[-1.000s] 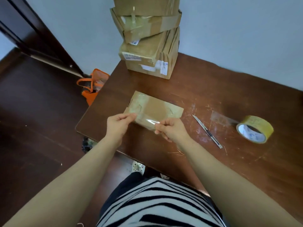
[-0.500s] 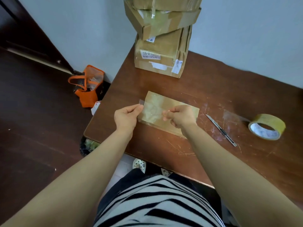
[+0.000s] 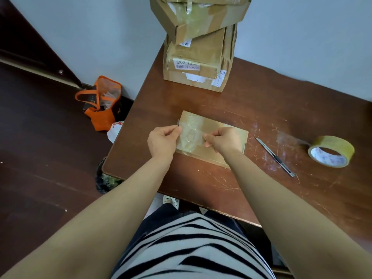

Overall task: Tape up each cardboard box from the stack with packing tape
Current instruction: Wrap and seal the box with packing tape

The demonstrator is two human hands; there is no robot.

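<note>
A flat cardboard box (image 3: 209, 125) lies on the brown table (image 3: 261, 109) in front of me. A clear strip of packing tape (image 3: 190, 135) stretches between my hands just over the box's left part. My left hand (image 3: 162, 140) pinches the strip's left end at the box's left edge. My right hand (image 3: 223, 138) pinches the other end above the box's middle. The stack of cardboard boxes (image 3: 199, 43) stands at the table's far edge against the wall. The roll of packing tape (image 3: 331, 151) lies to the right.
A utility knife (image 3: 274, 156) lies between the flat box and the tape roll. An orange bag (image 3: 101, 103) sits on the dark floor left of the table, with a white bag beside it. The table's near edge runs just past my forearms.
Both hands carried the tape strip away from me, from the box's near edge to over its left part. The camera view shifted left and down.
</note>
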